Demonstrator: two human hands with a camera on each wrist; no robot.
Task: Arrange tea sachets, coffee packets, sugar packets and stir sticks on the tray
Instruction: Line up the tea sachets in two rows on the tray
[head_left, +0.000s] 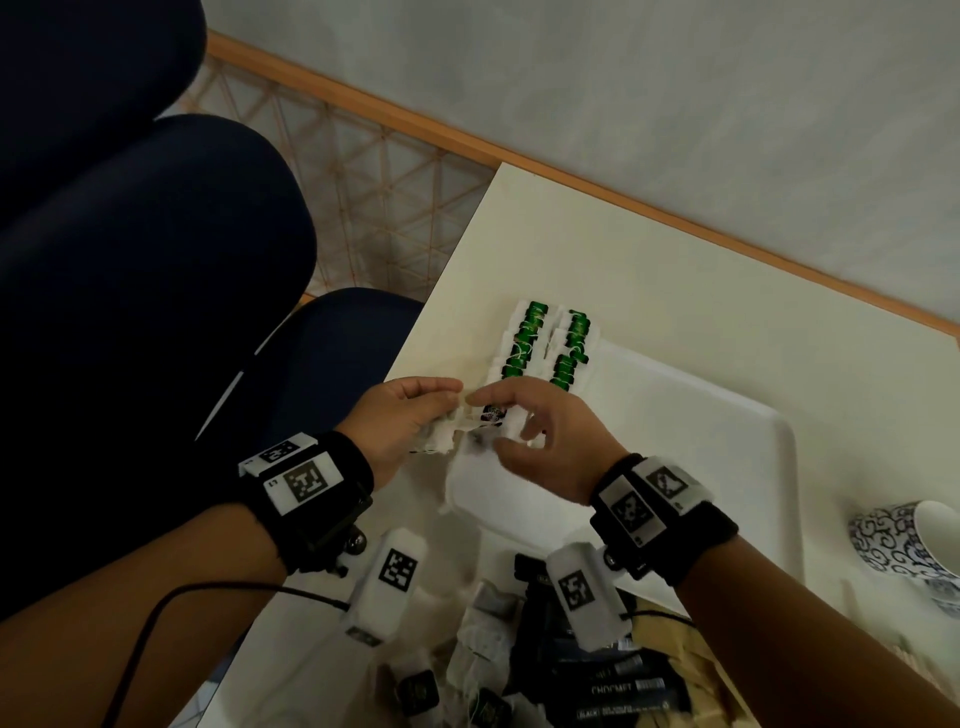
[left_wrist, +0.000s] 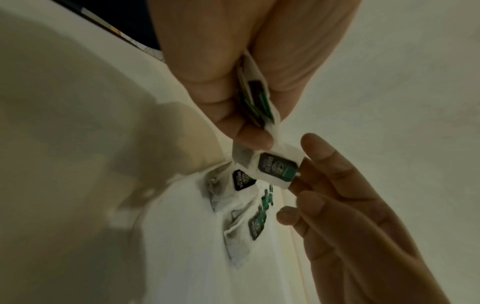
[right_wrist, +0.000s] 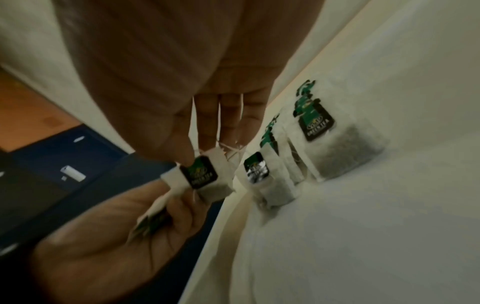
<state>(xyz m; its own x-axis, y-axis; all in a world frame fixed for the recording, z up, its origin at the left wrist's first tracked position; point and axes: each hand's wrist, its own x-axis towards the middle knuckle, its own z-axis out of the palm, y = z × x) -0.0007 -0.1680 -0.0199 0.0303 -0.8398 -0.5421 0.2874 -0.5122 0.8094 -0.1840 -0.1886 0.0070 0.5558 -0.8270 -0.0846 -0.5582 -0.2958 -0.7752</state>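
Observation:
My left hand grips a small bunch of white green-tea sachets just off the near left corner of the white tray. One tea sachet with a dark green tag sticks out of the bunch. My right hand pinches this tea sachet between thumb and fingers, right against the left hand. Two rows of green-tagged tea sachets lie overlapping along the tray's far left edge, and these rows are close beside my right hand.
Black coffee packets and loose tea sachets lie in a heap on the table nearest me. A blue-patterned cup stands right of the tray. Dark blue chair cushions sit left of the table edge.

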